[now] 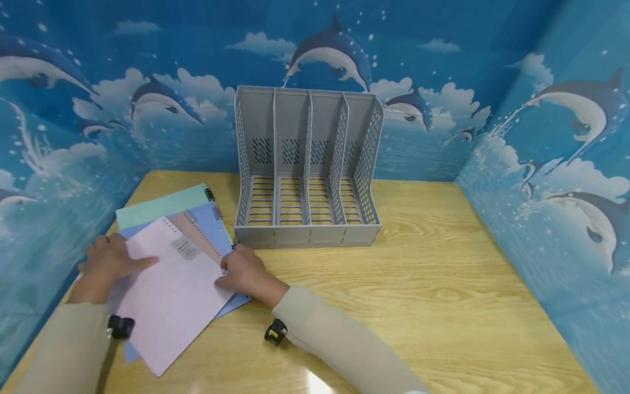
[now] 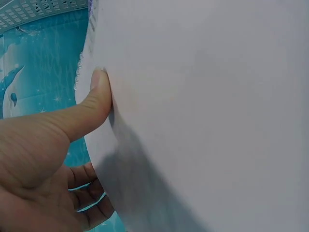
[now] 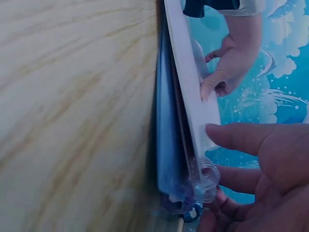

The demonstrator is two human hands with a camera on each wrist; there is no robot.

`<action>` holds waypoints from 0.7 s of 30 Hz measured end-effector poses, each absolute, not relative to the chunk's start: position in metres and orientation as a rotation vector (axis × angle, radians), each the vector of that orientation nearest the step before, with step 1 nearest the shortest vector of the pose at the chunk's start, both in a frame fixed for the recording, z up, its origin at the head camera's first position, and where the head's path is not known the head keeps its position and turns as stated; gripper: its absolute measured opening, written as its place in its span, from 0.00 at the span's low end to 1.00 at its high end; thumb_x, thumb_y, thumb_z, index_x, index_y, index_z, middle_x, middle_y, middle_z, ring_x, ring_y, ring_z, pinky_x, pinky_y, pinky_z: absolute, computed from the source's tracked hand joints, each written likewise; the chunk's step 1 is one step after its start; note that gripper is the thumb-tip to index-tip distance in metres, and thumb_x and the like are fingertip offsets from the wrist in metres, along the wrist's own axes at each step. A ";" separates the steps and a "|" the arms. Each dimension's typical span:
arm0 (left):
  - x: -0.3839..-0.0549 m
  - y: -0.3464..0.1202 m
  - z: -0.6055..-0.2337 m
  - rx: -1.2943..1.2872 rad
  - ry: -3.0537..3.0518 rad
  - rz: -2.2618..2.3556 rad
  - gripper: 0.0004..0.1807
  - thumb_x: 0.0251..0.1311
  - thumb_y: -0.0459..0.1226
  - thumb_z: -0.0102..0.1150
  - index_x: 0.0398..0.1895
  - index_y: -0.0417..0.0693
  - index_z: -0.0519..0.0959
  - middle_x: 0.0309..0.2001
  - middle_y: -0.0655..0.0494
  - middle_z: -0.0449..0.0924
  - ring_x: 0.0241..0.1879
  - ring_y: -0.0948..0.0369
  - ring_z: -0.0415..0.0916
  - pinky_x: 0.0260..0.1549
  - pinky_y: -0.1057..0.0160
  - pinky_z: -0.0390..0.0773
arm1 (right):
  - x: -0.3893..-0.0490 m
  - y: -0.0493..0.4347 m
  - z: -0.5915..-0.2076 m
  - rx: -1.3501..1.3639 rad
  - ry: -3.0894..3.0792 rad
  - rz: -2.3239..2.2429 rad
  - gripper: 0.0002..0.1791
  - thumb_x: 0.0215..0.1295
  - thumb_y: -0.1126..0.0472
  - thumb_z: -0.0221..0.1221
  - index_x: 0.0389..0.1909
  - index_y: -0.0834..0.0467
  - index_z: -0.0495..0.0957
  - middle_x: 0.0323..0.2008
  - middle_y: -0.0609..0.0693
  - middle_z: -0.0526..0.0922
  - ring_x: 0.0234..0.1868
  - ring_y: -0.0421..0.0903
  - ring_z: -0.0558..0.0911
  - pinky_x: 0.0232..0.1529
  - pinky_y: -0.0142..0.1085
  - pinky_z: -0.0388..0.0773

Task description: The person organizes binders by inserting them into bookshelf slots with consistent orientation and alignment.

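A pale pink spiral notebook [image 1: 172, 301] with a grey label lies slanted on top of a pile at the table's left. My left hand [image 1: 109, 262] holds its left edge, thumb on the cover and the other fingers beyond the edge in the left wrist view. At its right edge, my right hand [image 1: 248, 275] pinches the notebook, thumb on the cover and fingers by the clear coil in the right wrist view. Under it show a brown notebook [image 1: 200, 236], a blue notebook [image 1: 213, 220] and, at the back, a green notebook [image 1: 162, 204] with black binding.
A grey file rack [image 1: 307, 236] with several upright slots stands at the back middle, close to the pile's right side. Wood-grain table surface [image 1: 443, 284] extends to the right. A dolphin-print backdrop [image 1: 305, 33] encloses the back and sides.
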State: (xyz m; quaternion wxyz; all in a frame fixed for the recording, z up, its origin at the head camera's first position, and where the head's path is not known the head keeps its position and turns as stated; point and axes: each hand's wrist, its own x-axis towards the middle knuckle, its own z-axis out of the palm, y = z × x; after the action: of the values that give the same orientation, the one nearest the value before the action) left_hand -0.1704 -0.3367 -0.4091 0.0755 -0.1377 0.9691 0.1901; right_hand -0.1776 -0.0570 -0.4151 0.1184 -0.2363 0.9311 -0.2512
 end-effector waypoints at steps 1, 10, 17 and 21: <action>-0.170 -0.337 -0.409 -0.416 2.906 0.572 0.57 0.48 0.55 0.69 0.55 0.11 0.50 0.50 0.13 0.49 0.50 0.22 0.50 0.39 0.21 0.59 | -0.177 -0.058 -0.415 -0.691 2.729 -0.722 0.14 0.53 0.54 0.71 0.37 0.58 0.86 0.35 0.44 0.73 0.34 0.37 0.67 0.32 0.26 0.66; -0.168 -0.343 -0.403 -0.330 2.874 0.734 0.48 0.52 0.51 0.70 0.47 0.12 0.58 0.37 0.21 0.66 0.33 0.39 0.69 0.26 0.48 0.76 | -0.178 -0.061 -0.420 -0.676 2.824 -0.666 0.15 0.56 0.48 0.69 0.40 0.53 0.86 0.33 0.41 0.72 0.34 0.37 0.65 0.36 0.26 0.62; -0.167 -0.344 -0.400 -0.335 2.796 0.802 0.50 0.55 0.54 0.66 0.50 0.13 0.55 0.38 0.24 0.68 0.34 0.41 0.71 0.25 0.52 0.77 | -0.180 -0.058 -0.422 -0.676 2.859 -0.777 0.08 0.57 0.51 0.69 0.33 0.50 0.85 0.31 0.39 0.73 0.33 0.35 0.65 0.37 0.25 0.62; -0.167 -0.344 -0.400 -0.321 2.779 0.751 0.56 0.56 0.58 0.64 0.55 0.11 0.50 0.44 0.19 0.63 0.39 0.34 0.70 0.29 0.46 0.77 | -0.179 -0.056 -0.421 -0.694 2.858 -0.831 0.09 0.57 0.50 0.69 0.25 0.49 0.83 0.28 0.38 0.72 0.31 0.34 0.66 0.37 0.24 0.62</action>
State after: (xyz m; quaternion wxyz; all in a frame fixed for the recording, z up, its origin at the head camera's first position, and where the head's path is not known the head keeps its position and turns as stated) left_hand -0.1669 -0.3444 -0.3999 0.1224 -0.1101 0.9522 0.2572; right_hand -0.1786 -0.0559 -0.4210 0.0428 -0.2270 0.9342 -0.2717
